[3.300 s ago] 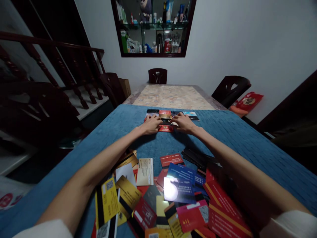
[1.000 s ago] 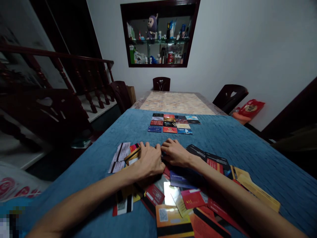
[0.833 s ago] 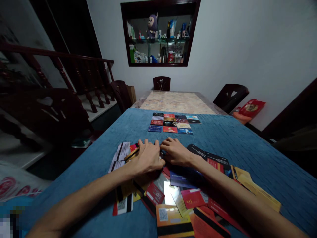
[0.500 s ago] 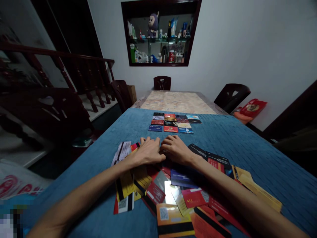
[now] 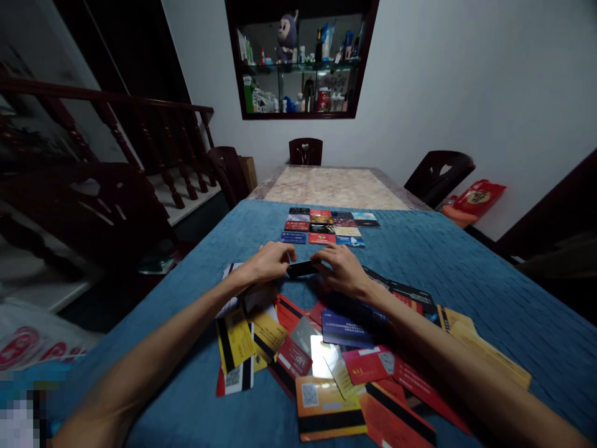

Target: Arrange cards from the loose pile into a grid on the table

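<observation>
Both hands hold 1 dark card [image 5: 302,269] just above the blue counter [image 5: 443,261]: left hand [image 5: 270,261] and right hand [image 5: 342,272] fingers pinch its 2 ends, keeping it level. It hangs between the loose pile [image 5: 321,348] and the neat grid [image 5: 326,226] of cards.

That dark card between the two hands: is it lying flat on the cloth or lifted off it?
Lifted, it seems: the dark card is pinched at its ends by the left hand and right hand.
</observation>
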`<action>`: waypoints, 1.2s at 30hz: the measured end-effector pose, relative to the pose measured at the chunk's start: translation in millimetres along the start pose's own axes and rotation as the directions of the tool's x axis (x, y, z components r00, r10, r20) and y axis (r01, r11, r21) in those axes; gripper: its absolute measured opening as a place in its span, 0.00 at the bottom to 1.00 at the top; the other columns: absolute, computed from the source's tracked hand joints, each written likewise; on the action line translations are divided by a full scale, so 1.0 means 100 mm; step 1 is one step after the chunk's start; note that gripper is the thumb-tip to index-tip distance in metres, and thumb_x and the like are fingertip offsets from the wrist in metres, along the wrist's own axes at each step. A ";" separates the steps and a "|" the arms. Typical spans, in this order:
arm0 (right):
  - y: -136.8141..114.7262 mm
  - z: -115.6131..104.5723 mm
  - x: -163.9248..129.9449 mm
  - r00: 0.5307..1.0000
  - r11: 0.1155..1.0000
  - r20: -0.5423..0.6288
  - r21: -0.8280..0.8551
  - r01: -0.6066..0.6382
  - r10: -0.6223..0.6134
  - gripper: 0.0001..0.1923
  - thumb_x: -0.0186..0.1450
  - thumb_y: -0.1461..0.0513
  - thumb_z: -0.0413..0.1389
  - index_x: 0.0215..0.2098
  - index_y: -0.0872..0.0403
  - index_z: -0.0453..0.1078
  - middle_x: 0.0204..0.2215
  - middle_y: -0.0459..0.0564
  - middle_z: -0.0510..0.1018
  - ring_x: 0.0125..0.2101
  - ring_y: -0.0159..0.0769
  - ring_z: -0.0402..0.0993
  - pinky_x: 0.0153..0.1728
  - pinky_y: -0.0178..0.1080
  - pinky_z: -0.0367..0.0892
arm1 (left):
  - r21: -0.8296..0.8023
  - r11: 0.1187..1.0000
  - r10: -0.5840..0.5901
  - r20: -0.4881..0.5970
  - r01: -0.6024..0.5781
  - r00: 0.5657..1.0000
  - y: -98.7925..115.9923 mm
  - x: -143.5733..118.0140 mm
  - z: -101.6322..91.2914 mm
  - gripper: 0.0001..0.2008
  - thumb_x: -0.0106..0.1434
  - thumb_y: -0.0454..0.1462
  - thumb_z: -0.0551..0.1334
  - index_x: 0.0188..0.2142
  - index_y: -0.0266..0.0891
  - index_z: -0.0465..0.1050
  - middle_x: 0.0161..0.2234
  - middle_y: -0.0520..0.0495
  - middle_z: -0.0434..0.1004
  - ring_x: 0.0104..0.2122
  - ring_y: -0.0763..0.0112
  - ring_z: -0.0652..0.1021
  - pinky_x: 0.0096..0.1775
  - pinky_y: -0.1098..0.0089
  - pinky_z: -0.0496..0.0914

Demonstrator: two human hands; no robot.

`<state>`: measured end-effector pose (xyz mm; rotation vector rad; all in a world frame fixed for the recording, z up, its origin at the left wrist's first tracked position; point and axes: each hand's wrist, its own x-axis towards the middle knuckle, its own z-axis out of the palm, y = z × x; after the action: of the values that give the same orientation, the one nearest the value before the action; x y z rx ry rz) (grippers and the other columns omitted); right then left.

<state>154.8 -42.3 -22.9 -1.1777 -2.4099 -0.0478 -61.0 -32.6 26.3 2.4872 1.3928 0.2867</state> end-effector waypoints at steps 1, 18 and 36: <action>0.00 0.01 0.00 1.000 1.000 0.004 0.005 -0.008 0.008 0.10 0.69 0.63 0.53 0.45 0.53 0.75 0.39 0.53 0.81 0.43 0.42 0.70 0.41 0.41 0.56 | -0.013 1.000 0.006 -0.002 -0.006 1.000 -0.01 0.01 0.00 0.15 0.53 0.29 0.55 0.37 0.38 0.77 0.33 0.50 0.81 0.36 0.67 0.78 0.38 0.71 0.69; 0.04 0.07 -0.01 0.999 0.990 -0.007 -0.135 -0.041 0.040 0.12 0.67 0.65 0.52 0.48 0.52 0.69 0.39 0.52 0.82 0.44 0.44 0.69 0.42 0.42 0.55 | 0.059 0.993 0.104 -0.111 -0.098 0.988 -0.01 0.02 0.14 0.15 0.55 0.27 0.55 0.38 0.39 0.76 0.35 0.50 0.81 0.37 0.67 0.78 0.41 0.70 0.69; 0.05 0.12 -0.04 1.000 0.966 0.008 -0.259 0.003 -0.001 0.15 0.64 0.65 0.53 0.50 0.53 0.68 0.43 0.54 0.80 0.45 0.46 0.68 0.43 0.43 0.54 | 0.113 0.990 0.101 -0.113 -0.088 0.988 -0.07 0.05 0.29 0.16 0.58 0.27 0.55 0.45 0.41 0.70 0.37 0.48 0.79 0.40 0.63 0.77 0.42 0.67 0.67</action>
<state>156.5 -39.1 -35.8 -1.2892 -2.4661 -0.3699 -55.1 -28.4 -3.6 2.6692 1.3710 0.3945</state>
